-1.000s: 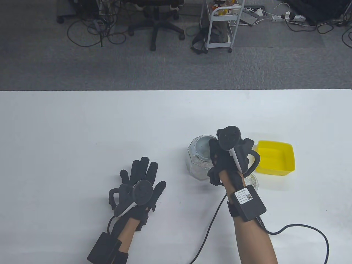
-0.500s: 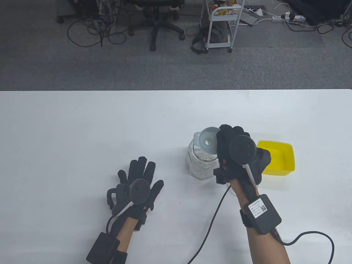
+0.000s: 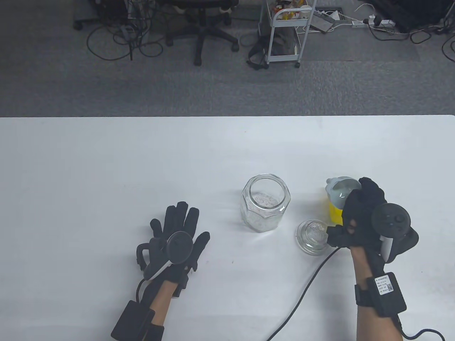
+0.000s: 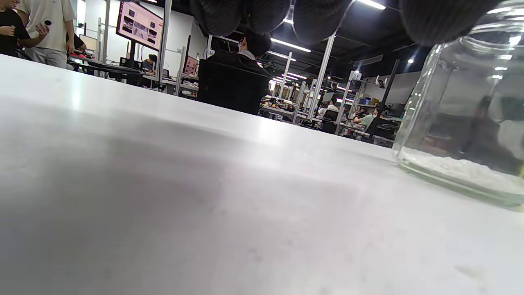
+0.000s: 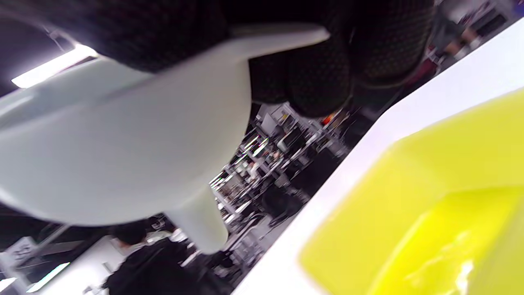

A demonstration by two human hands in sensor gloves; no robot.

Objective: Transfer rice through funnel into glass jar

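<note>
A clear faceted glass jar (image 3: 265, 203) stands open near the table's middle, with white rice in its bottom; it also shows at the right of the left wrist view (image 4: 466, 114). My right hand (image 3: 359, 213) grips a pale grey funnel (image 3: 339, 190) and holds it in the air over the yellow tray (image 3: 334, 212), right of the jar. In the right wrist view the funnel (image 5: 123, 147) hangs spout down beside the yellow tray (image 5: 425, 213). My left hand (image 3: 177, 231) rests flat on the table, fingers spread, left of the jar, holding nothing.
The jar's glass lid (image 3: 312, 236) lies on the table between the jar and my right hand. A black cable (image 3: 302, 295) runs from the right wrist across the table's front. The table's far edge (image 3: 227, 116) borders a carpeted floor with chairs and a cart.
My right hand lifted the funnel off the jar's mouth and carried it right, over the yellow tray. The jar now stands open. The left hand has barely moved.
</note>
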